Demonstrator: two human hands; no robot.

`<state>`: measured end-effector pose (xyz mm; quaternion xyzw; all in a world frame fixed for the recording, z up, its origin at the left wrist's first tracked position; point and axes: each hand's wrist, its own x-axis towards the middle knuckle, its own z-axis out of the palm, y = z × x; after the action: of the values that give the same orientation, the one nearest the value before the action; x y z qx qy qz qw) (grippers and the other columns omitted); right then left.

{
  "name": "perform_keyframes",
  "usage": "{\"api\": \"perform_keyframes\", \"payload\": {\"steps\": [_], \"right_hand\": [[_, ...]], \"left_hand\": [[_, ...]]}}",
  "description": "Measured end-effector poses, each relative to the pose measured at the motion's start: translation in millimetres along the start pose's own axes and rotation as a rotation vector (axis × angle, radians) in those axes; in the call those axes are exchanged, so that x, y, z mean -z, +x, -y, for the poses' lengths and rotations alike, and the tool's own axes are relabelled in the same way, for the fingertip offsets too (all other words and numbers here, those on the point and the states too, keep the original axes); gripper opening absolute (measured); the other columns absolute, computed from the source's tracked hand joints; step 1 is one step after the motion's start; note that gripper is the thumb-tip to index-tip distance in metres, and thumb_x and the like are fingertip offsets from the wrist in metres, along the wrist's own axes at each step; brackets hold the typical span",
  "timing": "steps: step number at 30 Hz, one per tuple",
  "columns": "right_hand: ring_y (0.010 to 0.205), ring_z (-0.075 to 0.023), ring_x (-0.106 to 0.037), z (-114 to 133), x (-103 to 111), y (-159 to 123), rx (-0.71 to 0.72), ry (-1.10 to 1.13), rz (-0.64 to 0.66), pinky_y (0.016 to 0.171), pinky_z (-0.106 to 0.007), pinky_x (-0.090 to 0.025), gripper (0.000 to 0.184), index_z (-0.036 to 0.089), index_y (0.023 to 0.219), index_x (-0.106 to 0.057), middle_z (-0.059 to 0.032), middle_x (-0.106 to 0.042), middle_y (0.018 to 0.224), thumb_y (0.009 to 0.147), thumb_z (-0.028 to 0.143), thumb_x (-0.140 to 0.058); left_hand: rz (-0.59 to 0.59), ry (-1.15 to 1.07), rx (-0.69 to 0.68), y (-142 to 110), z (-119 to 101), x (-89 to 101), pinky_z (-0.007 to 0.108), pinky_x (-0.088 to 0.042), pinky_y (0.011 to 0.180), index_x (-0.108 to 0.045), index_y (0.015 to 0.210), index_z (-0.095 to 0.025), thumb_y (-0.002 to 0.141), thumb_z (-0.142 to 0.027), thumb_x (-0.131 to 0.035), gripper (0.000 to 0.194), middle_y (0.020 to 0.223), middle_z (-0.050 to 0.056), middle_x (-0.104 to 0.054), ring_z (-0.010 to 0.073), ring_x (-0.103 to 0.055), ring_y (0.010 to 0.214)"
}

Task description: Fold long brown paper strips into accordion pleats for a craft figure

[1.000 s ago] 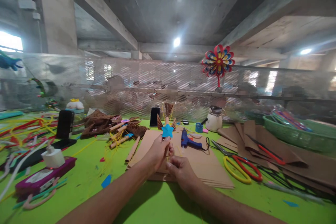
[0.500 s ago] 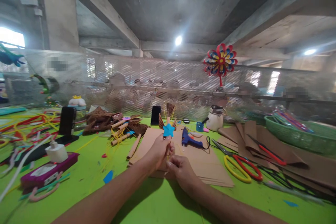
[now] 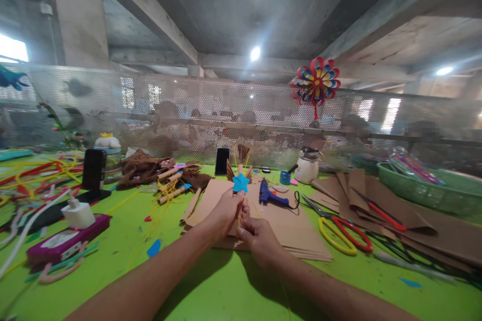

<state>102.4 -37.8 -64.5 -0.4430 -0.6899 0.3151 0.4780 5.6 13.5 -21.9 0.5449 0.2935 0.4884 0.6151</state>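
A person works with both bare hands at a green table point(image 3: 211, 301), holding a brown paper craft point(image 3: 243, 154) with pleated fans and a blue star point(image 3: 240, 183) at its front, just at twelve o'clock from the hands. The left hand point(image 3: 229, 208) pinches the craft below the star, thumb against bent fingers, while the right hand point(image 3: 259, 241), at five o'clock from it, presses thumb and forefinger together on a yellow strand point(image 3: 239, 221); its other fingers curl under, their tips hidden. Beneath the hands lies a stack of brown paper sheets point(image 3: 289, 230), a blue glue gun point(image 3: 274, 198) resting on it at two o'clock. Scissors point(image 3: 330, 216) with yellow and red handles lie open at three, and a green basket point(image 3: 414, 193) sits farther out at two. Brown paper rolls point(image 3: 171, 185) lie in a pile at ten o'clock, a dark phone point(image 3: 222, 161) stands at eleven, and a purple power strip point(image 3: 68, 246) occupies nine.
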Motion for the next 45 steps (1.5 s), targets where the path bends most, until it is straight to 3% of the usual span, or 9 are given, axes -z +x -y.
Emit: {"api": "perform_keyframes", "payload": {"steps": [9,15,28,34,39,45], "right_hand": [[0.053,-0.0077,-0.028,8.4,-1.8,-6.2,0.021,-0.061,0.037,0.050,-0.021,-0.023,0.021,0.016,0.052,-0.034,0.0047,-0.030,0.052,0.070,0.015,-0.044],[0.053,-0.0079,-0.033,25.3,-9.4,-20.3,-0.012,-0.173,0.101,0.049,-0.021,-0.023,0.020,0.015,0.055,-0.041,0.0039,-0.037,0.052,0.073,0.019,-0.046],[0.053,-0.0085,-0.033,20.7,-8.8,-18.5,0.036,-0.172,0.079,0.049,-0.022,-0.024,0.022,0.015,0.055,-0.044,0.0038,-0.036,0.052,0.076,0.021,-0.045],[0.049,-0.0084,-0.036,20.1,-3.7,-15.2,0.070,-0.225,0.035,0.047,-0.022,-0.024,0.024,0.014,0.054,-0.053,0.0023,-0.043,0.049,0.076,0.022,-0.047],[0.050,-0.0099,-0.040,28.5,19.6,-3.1,0.199,-0.350,-0.150,0.049,-0.023,-0.027,0.025,0.015,0.059,-0.059,-0.0005,-0.051,0.055,0.077,0.027,-0.048],[0.068,-0.0156,-0.047,44.4,71.0,17.5,0.378,-0.436,-0.648,0.062,-0.027,-0.039,0.016,0.015,0.084,-0.058,-0.0058,-0.052,0.079,0.077,0.026,-0.048]], "left_hand": [[-0.029,-0.071,0.053,-3.3,-7.4,-4.5,0.019,-0.034,0.043,-0.042,0.071,-0.016,0.074,-0.026,-0.052,0.014,0.051,-0.005,-0.046,0.0072,-0.042,0.042],[-0.108,-0.117,-0.022,2.1,-23.2,1.5,0.018,-0.033,0.043,-0.044,0.071,-0.015,0.075,-0.021,-0.051,0.010,0.049,-0.005,-0.046,0.0062,-0.042,0.041],[-0.036,-0.086,-0.051,3.6,-21.6,7.5,0.020,-0.034,0.047,-0.041,0.074,-0.017,0.076,-0.026,-0.052,0.014,0.052,-0.005,-0.048,0.0073,-0.045,0.044],[-0.012,-0.042,-0.066,-1.0,-25.3,3.3,0.022,-0.038,0.053,-0.041,0.073,-0.017,0.074,-0.028,-0.054,0.017,0.053,-0.005,-0.048,0.0075,-0.045,0.047],[0.048,0.076,-0.044,0.5,-19.2,4.3,0.021,-0.036,0.050,-0.043,0.077,-0.016,0.074,-0.033,-0.053,0.020,0.056,-0.004,-0.049,0.0077,-0.047,0.048],[0.145,0.368,-0.018,2.9,-7.7,4.3,0.019,-0.032,0.044,-0.042,0.079,-0.017,0.075,-0.033,-0.049,0.018,0.052,-0.005,-0.048,0.0082,-0.045,0.043]]}}
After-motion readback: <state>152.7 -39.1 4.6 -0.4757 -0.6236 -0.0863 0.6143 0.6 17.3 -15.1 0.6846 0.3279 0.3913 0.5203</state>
